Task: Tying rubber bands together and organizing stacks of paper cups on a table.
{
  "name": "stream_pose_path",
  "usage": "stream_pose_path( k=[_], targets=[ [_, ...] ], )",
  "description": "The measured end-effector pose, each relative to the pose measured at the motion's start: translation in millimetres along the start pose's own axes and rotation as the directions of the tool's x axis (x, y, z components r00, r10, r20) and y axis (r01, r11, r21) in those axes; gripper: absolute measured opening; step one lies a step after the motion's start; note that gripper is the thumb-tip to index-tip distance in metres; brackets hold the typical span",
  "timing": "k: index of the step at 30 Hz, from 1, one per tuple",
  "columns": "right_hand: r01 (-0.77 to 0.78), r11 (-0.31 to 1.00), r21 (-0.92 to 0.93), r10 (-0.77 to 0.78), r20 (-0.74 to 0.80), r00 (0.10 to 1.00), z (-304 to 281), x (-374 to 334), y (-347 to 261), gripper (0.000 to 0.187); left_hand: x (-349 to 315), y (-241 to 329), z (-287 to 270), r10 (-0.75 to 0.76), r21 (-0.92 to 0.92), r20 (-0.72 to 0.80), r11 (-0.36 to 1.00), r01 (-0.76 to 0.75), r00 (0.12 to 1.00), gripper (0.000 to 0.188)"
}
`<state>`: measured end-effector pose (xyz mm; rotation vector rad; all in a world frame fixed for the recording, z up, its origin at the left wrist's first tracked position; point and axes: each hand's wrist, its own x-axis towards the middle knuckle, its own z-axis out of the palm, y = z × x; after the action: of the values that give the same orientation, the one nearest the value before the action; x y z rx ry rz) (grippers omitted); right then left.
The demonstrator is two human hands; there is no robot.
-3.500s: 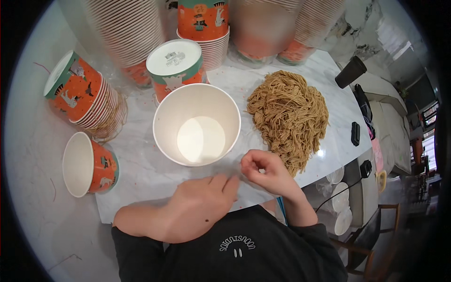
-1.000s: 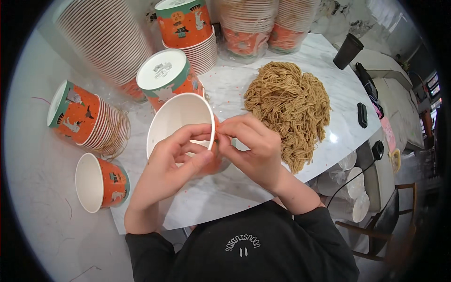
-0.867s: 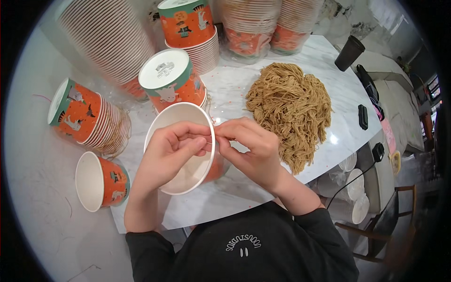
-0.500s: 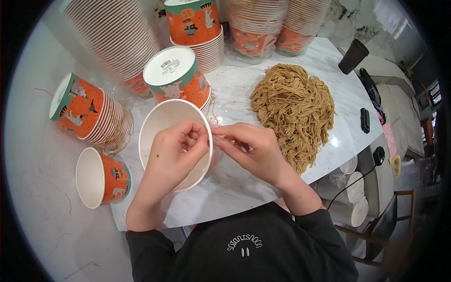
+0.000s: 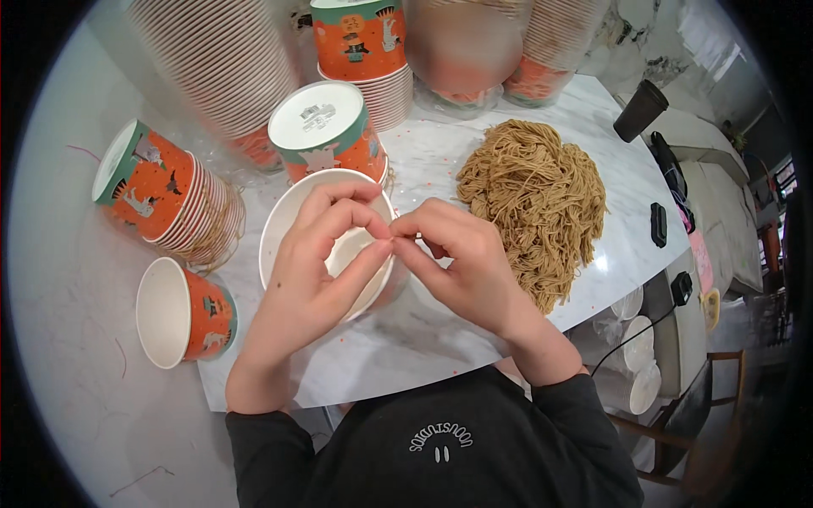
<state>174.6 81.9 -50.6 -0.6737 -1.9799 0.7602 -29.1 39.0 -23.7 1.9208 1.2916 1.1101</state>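
A white-lined paper tub point(image 5: 278, 222) stands at the table's near side, its mouth tilted toward me. My left hand point(image 5: 313, 262) reaches across its opening, thumb and forefinger pinched at the right rim. Opposite it, my right hand point(image 5: 461, 267) pinches at the same spot, the fingertips of both hands meeting. Whatever lies between them is too small to make out. To the right of my right hand is a heap of tan cords point(image 5: 533, 203). Behind the tub, an upside-down stack of orange and green tubs point(image 5: 318, 118) shows a white base on top.
On the left are a tilted stack of printed tubs point(image 5: 157, 186) with tan cords hanging from it and a single tub point(image 5: 165, 313) on its side. Tall nested stacks point(image 5: 212, 68) line the back. A black cup point(image 5: 640, 110) and a small black object point(image 5: 659, 224) sit far right.
My left hand's fingers have uncurled and lifted while its pinch stays by the rim. Both hands' fingertips have come together. The tub has shifted slightly to the right and away from me.
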Motion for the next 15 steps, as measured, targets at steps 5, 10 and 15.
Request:
stream_pose_path(
  k=[5, 10, 15],
  targets=[
    [-0.019, 0.989, 0.144, -0.027, 0.312, 0.95, -24.7, 23.8, 17.6, 0.009, -4.6, 17.0, -38.5, 0.147, 0.154, 0.197, 0.972, -0.179, 0.969, 0.052],
    [-0.278, 0.851, 0.445, -0.04, 0.584, 0.811, -27.4, 53.1, 45.4, 0.012, -6.0, 14.0, -40.3, 0.177, 0.226, 0.195, 0.949, -0.22, 0.965, 0.054],
    [-0.268, 0.89, 0.369, -0.001, 0.588, 0.809, -2.7, 66.7, 47.5, 0.012, 8.5, -15.7, -20.1, -0.149, -0.036, 0.015, 0.988, 0.149, 0.989, 0.038]
  ],
)
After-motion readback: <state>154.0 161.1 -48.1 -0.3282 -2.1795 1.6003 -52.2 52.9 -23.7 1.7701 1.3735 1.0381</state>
